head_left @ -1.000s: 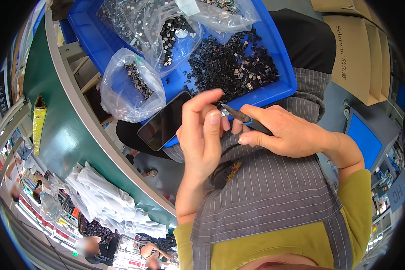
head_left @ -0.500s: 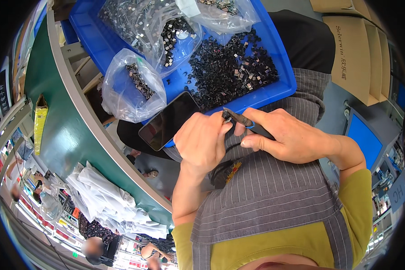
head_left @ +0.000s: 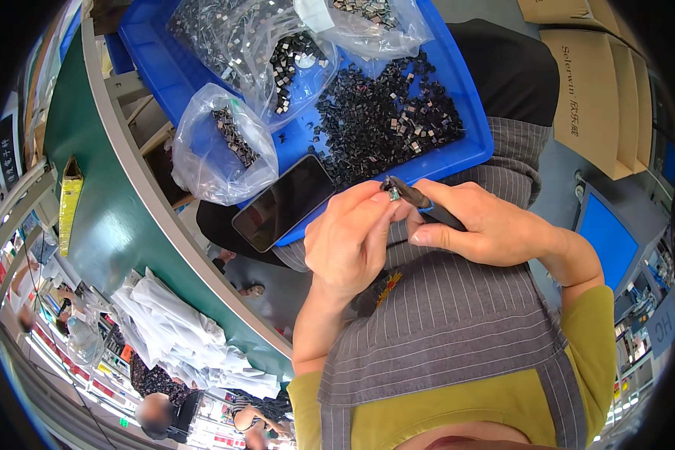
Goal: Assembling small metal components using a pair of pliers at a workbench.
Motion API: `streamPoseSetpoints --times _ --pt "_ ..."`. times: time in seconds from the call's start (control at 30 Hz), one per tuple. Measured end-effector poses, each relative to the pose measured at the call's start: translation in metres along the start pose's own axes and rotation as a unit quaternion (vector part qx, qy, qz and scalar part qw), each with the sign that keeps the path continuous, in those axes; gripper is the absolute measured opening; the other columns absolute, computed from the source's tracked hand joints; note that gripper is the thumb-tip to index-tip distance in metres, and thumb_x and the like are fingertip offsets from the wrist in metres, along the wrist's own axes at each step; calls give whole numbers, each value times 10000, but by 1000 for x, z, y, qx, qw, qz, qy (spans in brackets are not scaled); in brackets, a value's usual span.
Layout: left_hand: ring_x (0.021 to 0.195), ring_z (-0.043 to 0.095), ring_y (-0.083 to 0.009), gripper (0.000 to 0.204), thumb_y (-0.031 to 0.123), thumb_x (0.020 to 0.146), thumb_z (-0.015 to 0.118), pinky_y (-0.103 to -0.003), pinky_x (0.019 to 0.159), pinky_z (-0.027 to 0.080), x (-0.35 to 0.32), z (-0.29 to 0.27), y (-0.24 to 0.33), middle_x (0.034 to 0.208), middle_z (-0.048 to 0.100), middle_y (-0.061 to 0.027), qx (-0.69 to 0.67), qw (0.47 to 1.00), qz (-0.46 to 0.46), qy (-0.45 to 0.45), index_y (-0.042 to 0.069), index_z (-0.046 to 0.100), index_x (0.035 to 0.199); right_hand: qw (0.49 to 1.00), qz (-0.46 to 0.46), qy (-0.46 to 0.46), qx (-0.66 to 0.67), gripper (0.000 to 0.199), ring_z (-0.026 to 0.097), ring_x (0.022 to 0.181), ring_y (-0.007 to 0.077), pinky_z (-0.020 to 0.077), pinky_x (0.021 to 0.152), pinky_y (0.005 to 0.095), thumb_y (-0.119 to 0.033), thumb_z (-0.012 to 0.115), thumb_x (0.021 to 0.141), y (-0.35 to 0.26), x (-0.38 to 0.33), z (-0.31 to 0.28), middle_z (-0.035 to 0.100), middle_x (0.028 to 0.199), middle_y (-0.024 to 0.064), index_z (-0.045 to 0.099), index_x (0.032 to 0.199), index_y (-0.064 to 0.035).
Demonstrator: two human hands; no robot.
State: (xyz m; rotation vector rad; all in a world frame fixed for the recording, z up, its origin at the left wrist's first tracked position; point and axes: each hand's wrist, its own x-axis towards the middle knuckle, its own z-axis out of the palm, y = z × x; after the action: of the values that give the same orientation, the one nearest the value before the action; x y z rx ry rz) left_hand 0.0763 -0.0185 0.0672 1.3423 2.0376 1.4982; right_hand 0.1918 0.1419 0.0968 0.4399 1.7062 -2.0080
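Observation:
My right hand (head_left: 495, 229) is wrapped round a pair of pliers-like cutters (head_left: 444, 216) with dark handles and a touch of blue. Between the fingertips of my left hand (head_left: 345, 244) is a small electronic part (head_left: 394, 194), with a shiny greenish face and a dark end. The tool's jaws meet or nearly meet this part; its exact shape is too small to tell. Both hands are just in front of a blue tray (head_left: 478, 152), which holds a heap of small black pieces (head_left: 364, 124) mixed with metal-coloured ones.
A black phone (head_left: 285, 202) rests across the tray's near left corner. Clear plastic bags (head_left: 191, 169) of small metal parts lie in the tray. To the left runs a green table (head_left: 101, 217) with white cloth (head_left: 180, 330) on it. Cardboard boxes (head_left: 585, 97) stand at the far right.
My left hand has shifted slightly right and turned, its fingers straighter. A greenish face of the small part now shows at the jaws. The cutters have moved a little to the right.

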Motion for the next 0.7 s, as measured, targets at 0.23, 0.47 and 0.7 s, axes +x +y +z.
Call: streamPoseSetpoints --times 0.23,0.47,0.7 --pt "651 652 -194 276 -113 795 638 -261 544 564 4 0 2 945 617 -262 23 999 28 -3 -21 516 1025 998 -47 23 26 332 640 849 289 467 742 364 -284 529 936 6 -4 -2 647 876 168 525 1103 2" --pt "654 655 -204 283 -124 795 628 -263 547 562 3 -2 3 948 621 -269 5 999 32 -11 -22 509 1031 998 28 20 52 270 648 744 269 473 705 349 -242 535 933 5 -4 -4 651 774 136 538 1056 -2" --pt "701 664 -225 279 -132 791 622 -280 570 585 4 -2 4 946 616 -281 8 999 38 -10 -35 509 1026 998 -52 26 -4 287 622 864 331 470 730 376 -238 540 923 10 -7 -1 640 989 155 520 1086 -2"
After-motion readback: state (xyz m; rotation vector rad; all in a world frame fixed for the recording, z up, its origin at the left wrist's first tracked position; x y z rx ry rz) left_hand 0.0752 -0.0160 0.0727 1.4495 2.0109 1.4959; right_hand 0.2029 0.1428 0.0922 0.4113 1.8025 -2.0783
